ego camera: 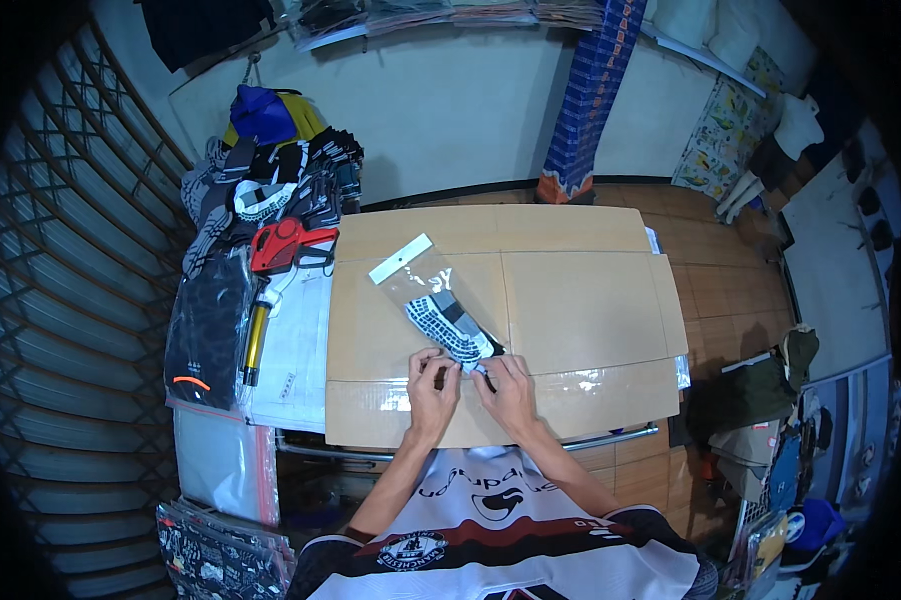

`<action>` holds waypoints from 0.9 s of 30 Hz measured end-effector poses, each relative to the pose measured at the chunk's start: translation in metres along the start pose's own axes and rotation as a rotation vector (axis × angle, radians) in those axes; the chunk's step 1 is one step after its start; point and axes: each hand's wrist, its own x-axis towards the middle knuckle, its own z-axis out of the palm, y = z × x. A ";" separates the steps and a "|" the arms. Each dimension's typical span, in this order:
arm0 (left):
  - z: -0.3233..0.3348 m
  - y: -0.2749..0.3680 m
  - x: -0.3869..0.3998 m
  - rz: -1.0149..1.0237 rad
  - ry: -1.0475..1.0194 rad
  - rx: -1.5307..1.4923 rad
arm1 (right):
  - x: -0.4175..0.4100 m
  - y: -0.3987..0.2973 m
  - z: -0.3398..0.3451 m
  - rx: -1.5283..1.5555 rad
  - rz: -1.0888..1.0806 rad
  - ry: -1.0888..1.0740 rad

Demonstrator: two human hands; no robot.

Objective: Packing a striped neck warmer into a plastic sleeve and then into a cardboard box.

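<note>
A clear plastic bag (420, 276) with a white header strip lies slanted on a flat cardboard sheet (593, 315). Inside it are patterned socks (450, 328) in white, grey and black. My left hand (431, 394) pinches the bag's near end between thumb and fingers. Close beside it, my right hand (509, 394) pinches the same end from the right. The fingers cover most of that end, so its edge is largely hidden.
Left of the cardboard are a red price-label gun (289, 244), a yellow-and-black cylindrical tool (256, 337) and a dark packaged item (207, 330). Piled socks (270, 187) stand behind them. A metal rail (345, 452) runs below the cardboard's near edge.
</note>
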 end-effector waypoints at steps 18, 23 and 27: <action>-0.002 0.009 0.002 -0.027 0.049 -0.021 | 0.030 0.003 0.010 0.228 -0.143 -0.134; -0.005 0.015 -0.003 -0.133 0.090 -0.125 | 0.034 0.022 0.000 0.358 0.341 0.073; -0.012 0.001 -0.009 -0.093 0.096 -0.054 | 0.047 0.046 0.003 0.425 0.392 0.005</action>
